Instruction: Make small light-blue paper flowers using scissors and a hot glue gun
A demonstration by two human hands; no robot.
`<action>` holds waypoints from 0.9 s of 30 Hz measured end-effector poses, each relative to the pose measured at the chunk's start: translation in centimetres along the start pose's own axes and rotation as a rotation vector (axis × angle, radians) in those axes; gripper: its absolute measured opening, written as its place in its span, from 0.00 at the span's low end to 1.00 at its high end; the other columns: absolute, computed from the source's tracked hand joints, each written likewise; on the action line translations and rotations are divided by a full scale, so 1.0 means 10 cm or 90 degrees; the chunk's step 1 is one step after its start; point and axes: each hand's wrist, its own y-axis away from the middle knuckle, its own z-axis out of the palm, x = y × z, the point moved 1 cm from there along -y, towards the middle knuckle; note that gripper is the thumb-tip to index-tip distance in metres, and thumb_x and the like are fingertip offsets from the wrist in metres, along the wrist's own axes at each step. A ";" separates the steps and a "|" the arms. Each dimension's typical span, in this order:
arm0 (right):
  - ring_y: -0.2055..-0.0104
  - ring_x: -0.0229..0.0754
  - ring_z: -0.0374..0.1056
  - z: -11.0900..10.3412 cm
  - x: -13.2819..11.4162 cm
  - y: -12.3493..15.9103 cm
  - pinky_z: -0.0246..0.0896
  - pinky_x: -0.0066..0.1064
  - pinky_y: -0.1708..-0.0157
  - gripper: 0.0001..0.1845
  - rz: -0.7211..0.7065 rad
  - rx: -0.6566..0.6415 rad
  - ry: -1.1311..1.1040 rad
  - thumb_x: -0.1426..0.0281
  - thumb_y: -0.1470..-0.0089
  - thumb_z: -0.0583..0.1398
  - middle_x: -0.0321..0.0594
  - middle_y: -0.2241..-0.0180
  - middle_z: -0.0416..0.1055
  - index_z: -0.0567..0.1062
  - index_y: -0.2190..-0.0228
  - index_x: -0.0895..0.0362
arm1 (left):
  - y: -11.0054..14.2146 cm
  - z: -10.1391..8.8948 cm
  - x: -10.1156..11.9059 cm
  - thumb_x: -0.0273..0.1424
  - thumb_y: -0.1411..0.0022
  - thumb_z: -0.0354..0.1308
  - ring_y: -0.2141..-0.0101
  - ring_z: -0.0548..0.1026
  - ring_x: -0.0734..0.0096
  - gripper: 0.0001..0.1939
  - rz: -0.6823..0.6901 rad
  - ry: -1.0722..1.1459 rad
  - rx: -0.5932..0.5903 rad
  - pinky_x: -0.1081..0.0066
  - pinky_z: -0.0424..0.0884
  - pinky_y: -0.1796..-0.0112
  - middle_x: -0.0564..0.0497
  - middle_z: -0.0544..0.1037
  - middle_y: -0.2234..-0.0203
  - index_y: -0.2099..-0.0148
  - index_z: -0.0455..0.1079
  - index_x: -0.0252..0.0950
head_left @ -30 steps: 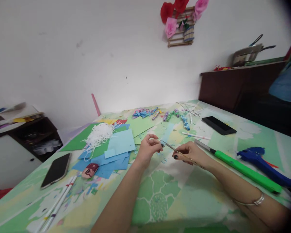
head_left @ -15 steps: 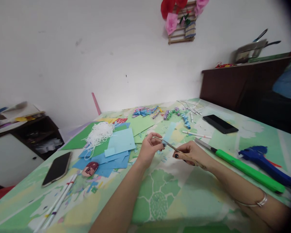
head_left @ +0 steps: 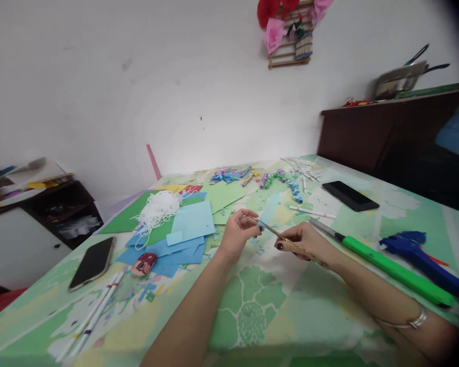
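In the middle of the table my left hand [head_left: 239, 234] is closed in a pinch. Something small and bluish shows at its fingertips, too small to name. My right hand [head_left: 308, 242] grips slim metal scissors [head_left: 271, 230] with a gold-toned handle, the thumb lying along them. Their thin blades point left and reach the fingers of my left hand. Beneath and beyond the fingers lie a light blue paper strip [head_left: 271, 205] and tiny blue paper scraps [head_left: 260, 250].
Left are coloured paper sheets [head_left: 193, 224], white string [head_left: 158, 209], a phone [head_left: 92, 262] and white sticks [head_left: 95, 316]. Right are a black phone [head_left: 350, 195], a green-handled knife [head_left: 393, 270] and a blue glue gun [head_left: 416, 255]. Curled paper pieces [head_left: 271, 178] lie toward the wall.
The whole view has shifted slightly, so things sit a little further right in the picture. Both hands keep nearly the same pose, the scissors still at the left fingertips.
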 end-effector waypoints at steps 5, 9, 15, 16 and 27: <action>0.87 0.29 0.43 0.00 0.00 0.00 0.37 0.24 0.87 0.21 -0.003 0.004 0.004 0.55 0.61 0.62 0.29 0.89 0.50 0.75 0.76 0.62 | 0.00 -0.01 -0.02 0.22 0.58 0.58 0.78 0.68 0.76 0.14 0.007 0.008 0.000 0.75 0.63 0.73 0.56 0.70 0.81 0.65 0.65 0.34; 0.86 0.28 0.43 0.00 0.01 0.00 0.36 0.24 0.87 0.19 -0.009 -0.005 -0.006 0.56 0.60 0.61 0.29 0.89 0.50 0.75 0.76 0.62 | 0.00 0.00 -0.02 0.21 0.59 0.58 0.78 0.68 0.77 0.14 0.000 0.002 0.006 0.75 0.63 0.73 0.56 0.70 0.81 0.66 0.65 0.34; 0.86 0.28 0.42 0.00 0.00 0.02 0.35 0.24 0.86 0.18 -0.026 -0.005 -0.002 0.57 0.58 0.61 0.29 0.89 0.49 0.73 0.77 0.62 | 0.00 0.00 -0.02 0.22 0.59 0.59 0.78 0.68 0.77 0.13 -0.004 0.009 0.005 0.75 0.63 0.73 0.56 0.70 0.81 0.66 0.65 0.35; 0.86 0.28 0.43 0.00 -0.01 0.03 0.36 0.24 0.86 0.18 -0.028 -0.002 0.001 0.57 0.58 0.61 0.29 0.89 0.49 0.73 0.77 0.62 | 0.00 0.00 -0.02 0.22 0.58 0.59 0.78 0.68 0.77 0.13 -0.003 0.011 0.005 0.75 0.63 0.73 0.56 0.70 0.81 0.66 0.65 0.35; 0.90 0.28 0.45 -0.02 0.04 -0.01 0.39 0.22 0.90 0.22 0.003 0.012 0.029 0.55 0.60 0.61 0.29 0.92 0.51 0.76 0.75 0.64 | 0.00 -0.01 -0.04 0.20 0.57 0.58 0.77 0.67 0.78 0.14 0.006 0.015 -0.013 0.75 0.63 0.73 0.55 0.69 0.80 0.65 0.65 0.34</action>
